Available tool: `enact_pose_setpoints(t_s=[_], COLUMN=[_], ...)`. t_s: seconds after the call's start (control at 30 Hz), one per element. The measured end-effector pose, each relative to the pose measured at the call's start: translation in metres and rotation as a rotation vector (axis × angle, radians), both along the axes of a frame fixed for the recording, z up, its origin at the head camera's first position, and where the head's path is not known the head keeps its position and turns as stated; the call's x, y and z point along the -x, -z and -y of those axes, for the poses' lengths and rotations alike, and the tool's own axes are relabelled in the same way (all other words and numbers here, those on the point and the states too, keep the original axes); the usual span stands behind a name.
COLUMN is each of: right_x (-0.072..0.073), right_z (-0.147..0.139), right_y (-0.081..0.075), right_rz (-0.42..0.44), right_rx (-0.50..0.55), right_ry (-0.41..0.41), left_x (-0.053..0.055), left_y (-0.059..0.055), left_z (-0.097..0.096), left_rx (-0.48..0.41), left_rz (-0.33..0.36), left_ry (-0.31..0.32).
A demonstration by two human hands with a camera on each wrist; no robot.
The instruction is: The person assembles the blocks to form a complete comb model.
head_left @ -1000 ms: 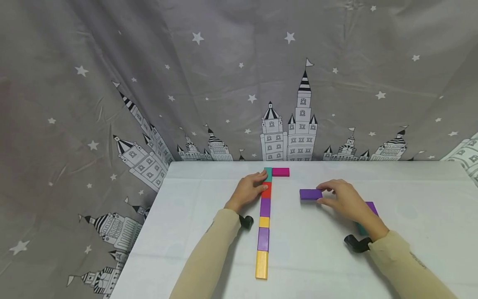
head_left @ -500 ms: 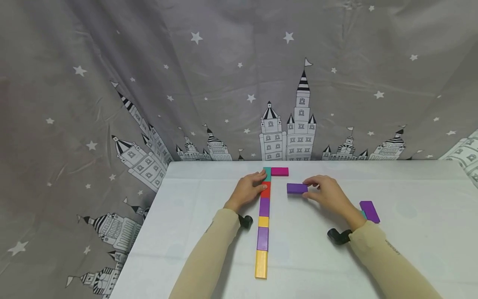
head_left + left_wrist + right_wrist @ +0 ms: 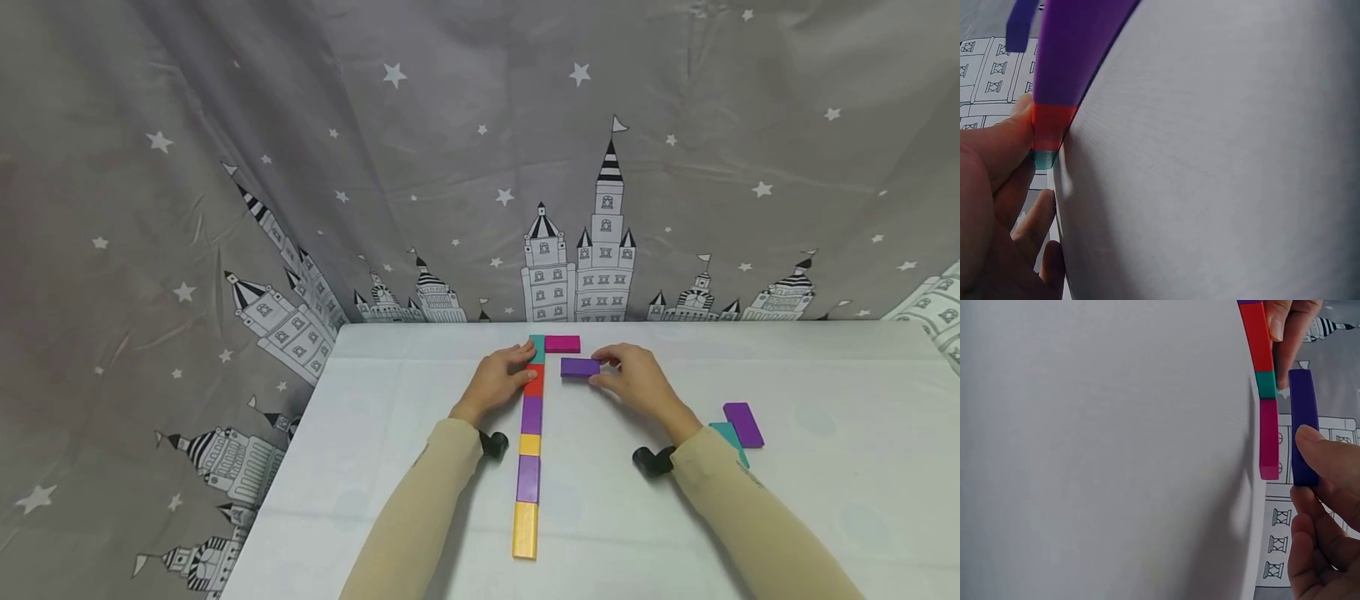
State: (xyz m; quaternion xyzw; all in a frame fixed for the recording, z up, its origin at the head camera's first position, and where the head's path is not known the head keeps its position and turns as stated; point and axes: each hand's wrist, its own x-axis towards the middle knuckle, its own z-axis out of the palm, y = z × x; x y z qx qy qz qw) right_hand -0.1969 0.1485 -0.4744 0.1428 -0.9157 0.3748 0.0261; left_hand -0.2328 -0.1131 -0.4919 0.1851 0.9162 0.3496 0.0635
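My right hand (image 3: 637, 383) pinches a purple block (image 3: 578, 367) by its right end, thumb on one side and fingertips on the other. In the right wrist view the same block appears dark blue-purple, apart from the row and beyond the magenta block (image 3: 1269, 437). My left hand (image 3: 491, 383) rests its thumb and fingertips at the far end of the row, on the red block (image 3: 534, 386) and the teal block (image 3: 539, 353). Toward me the row continues with a purple block (image 3: 531, 415), a small yellow one, another purple one and a long yellow block (image 3: 525, 532).
The magenta block lies crosswise at the row's far right end, touching the teal block. To the right, a loose purple block (image 3: 743, 425) lies against a teal block (image 3: 731, 442), partly covered by my sleeve. The white table (image 3: 420, 367) ends at a grey castle-print curtain (image 3: 450, 167).
My right hand has carried the purple block left and away from me, close to the magenta block. The loose teal block has come into view from behind that arm. My left hand stays put.
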Motion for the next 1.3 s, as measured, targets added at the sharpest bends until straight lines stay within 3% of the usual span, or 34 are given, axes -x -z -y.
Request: enact_pose_setpoints(t_s=[0.4, 0.9, 1.3], right_x=[0.011, 0.023, 0.026], right_z=[0.013, 0.023, 0.030], right_y=[0.005, 0.005, 0.007], right_rz=[0.027, 0.125, 0.119], right_rx=[-0.019, -0.078, -0.081], right_ry=[0.026, 0.031, 0.018], left_x=[0.000, 0.000, 0.000], left_y=[0.000, -0.001, 0.001], left_z=[0.000, -0.001, 0.000], left_rx=[-0.004, -0.006, -0.002], left_rz=[-0.013, 0.001, 0.017], left_ry=[0.001, -0.003, -0.009])
